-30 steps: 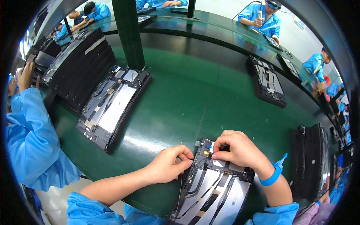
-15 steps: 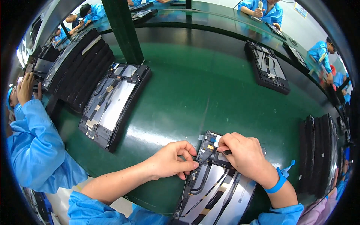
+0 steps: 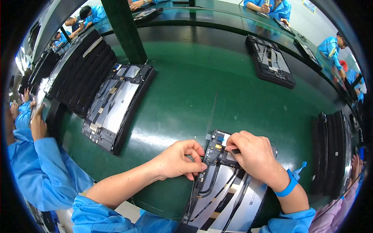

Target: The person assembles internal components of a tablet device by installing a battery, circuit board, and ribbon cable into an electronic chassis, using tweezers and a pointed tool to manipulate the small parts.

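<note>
In front of me, at the lower edge, lies an opened tablet-like device point(image 3: 213, 182) with silver inner panels, black flat cables and a small circuit board along its far end. The fingers of my left hand point(image 3: 182, 160) are curled in a pinch at the left edge of that board; whatever may be between thumb and fingertips is hidden. Over the far right part of the device bends my right hand point(image 3: 254, 155), a blue band around its wrist. Between its thumb and fingers sticks out a small black flat piece point(image 3: 236, 151); its other end is covered by the hand.
Another opened device point(image 3: 118, 105) lies to the left beside a stack of black trays point(image 3: 79, 72). A third device point(image 3: 271, 60) rests at the back right. Several dark trays point(image 3: 332, 151) stand upright at the right edge. A green post point(image 3: 126, 33) rises behind. A co-worker's blue sleeve point(image 3: 46, 163) is close at left.
My hands have barely moved over the device. The view has shifted slightly. The co-worker at left has lowered a hand, and a bright panel now shows near it.
</note>
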Demonstrator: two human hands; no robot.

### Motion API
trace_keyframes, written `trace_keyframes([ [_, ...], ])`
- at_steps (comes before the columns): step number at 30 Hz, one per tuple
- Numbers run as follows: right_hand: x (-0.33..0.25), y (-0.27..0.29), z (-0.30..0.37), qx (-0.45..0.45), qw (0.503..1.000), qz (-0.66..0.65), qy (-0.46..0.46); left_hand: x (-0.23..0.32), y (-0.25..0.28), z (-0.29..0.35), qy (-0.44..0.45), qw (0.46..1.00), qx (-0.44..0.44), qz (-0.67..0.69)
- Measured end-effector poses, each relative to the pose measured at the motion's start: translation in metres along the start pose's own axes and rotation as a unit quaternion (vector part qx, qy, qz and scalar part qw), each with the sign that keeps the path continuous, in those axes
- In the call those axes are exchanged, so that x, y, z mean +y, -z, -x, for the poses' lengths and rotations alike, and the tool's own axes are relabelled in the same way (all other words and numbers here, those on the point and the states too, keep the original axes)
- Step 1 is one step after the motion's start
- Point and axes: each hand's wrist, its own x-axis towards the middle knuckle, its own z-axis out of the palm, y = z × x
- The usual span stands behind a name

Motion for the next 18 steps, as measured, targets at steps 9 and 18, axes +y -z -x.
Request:
trace_keyframes([
  [9,-0.0013,0.0003,0.0002,-0.003,0.999,0.012,-0.037,0.0015,-0.0011,0.0007,-0.003,1.000,-0.001,0.005],
  [18,-0.0003,-0.0019,0.0006,0.011,0.999,0.006,-0.040,0.0031,-0.0001,-0.0011,0.005,1.000,-0.006,0.000],
])
